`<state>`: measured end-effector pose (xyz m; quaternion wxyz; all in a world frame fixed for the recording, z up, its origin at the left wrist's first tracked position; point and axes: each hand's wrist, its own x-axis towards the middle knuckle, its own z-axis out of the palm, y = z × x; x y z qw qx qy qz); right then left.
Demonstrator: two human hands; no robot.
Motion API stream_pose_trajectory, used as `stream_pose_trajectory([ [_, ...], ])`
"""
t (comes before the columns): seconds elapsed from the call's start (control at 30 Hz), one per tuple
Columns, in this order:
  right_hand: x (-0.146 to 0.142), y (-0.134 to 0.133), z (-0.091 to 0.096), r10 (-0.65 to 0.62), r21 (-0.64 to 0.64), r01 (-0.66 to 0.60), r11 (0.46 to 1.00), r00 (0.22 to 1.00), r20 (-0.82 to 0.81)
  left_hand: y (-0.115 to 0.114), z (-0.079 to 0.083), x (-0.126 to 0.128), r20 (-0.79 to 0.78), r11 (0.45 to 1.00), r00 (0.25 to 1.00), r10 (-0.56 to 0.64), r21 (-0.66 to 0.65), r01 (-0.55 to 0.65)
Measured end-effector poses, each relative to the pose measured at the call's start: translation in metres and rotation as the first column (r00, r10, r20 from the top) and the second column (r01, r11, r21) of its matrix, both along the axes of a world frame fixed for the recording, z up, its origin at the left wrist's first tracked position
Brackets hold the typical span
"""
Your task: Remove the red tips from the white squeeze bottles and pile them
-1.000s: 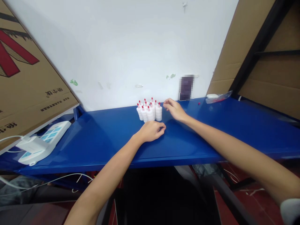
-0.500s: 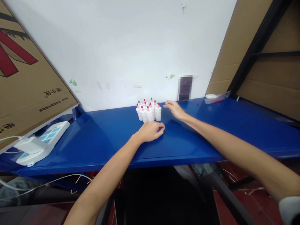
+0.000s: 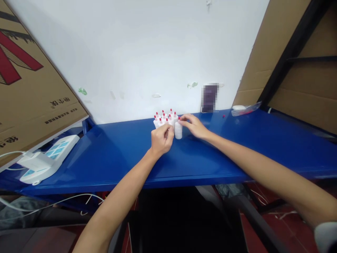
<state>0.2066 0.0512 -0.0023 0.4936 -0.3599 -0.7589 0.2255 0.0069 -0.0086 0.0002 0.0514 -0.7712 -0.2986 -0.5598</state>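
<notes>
A cluster of several small white bottles with red caps (image 3: 165,117) stands on the blue table (image 3: 118,158) near the white wall. My left hand (image 3: 161,140) is lifted at the front of the cluster, its fingers curled round one of the front bottles. My right hand (image 3: 194,125) reaches in from the right. Its fingertips pinch the red cap of the rightmost bottle (image 3: 178,130), which stands slightly apart from the others.
A white power strip (image 3: 44,160) with a plug and cables lies at the table's left end under a tilted cardboard box (image 3: 28,88). A blurred purple object (image 3: 210,98), a loose red cap (image 3: 223,116) and a clear bag (image 3: 243,109) sit at the back right. Cardboard and a black frame (image 3: 292,45) stand on the right.
My left hand rose off the table and moved forward onto a front bottle. My right hand slid left to the rightmost bottle, which now stands a little in front of the cluster.
</notes>
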Motion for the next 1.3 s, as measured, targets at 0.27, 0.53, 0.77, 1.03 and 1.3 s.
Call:
stream_pose_trajectory([
  [0.27, -0.004, -0.022, 0.012, 0.119, 0.032, -0.118, 0.992, 0.993, -0.003, -0.001, 0.001, 0.003, -0.040, 0.988, 0.998, 0.057, -0.144, -0.062],
  [0.53, -0.008, -0.042, 0.026, -0.037, 0.331, 0.007, 0.944, 0.996, 0.083, -0.005, -0.001, 0.006, -0.161, 0.941, 0.963, -0.215, -0.298, 0.160],
  [0.77, -0.003, -0.045, 0.031, -0.080, 0.416, -0.036, 0.909, 0.963, 0.258, -0.007, -0.006, 0.017, -0.187, 0.918, 0.942, -0.277, -0.341, 0.202],
  [1.03, -0.008, -0.055, 0.026, -0.120, 0.308, 0.033, 0.951, 0.956, 0.268, -0.012, -0.014, 0.024, -0.197, 0.937, 0.958, -0.208, -0.320, 0.138],
  [1.3, 0.003, -0.050, 0.023, -0.032, 0.230, -0.042, 0.972, 0.950, 0.309, -0.008, -0.012, 0.025, -0.128, 0.841, 0.939, -0.318, -0.495, 0.217],
])
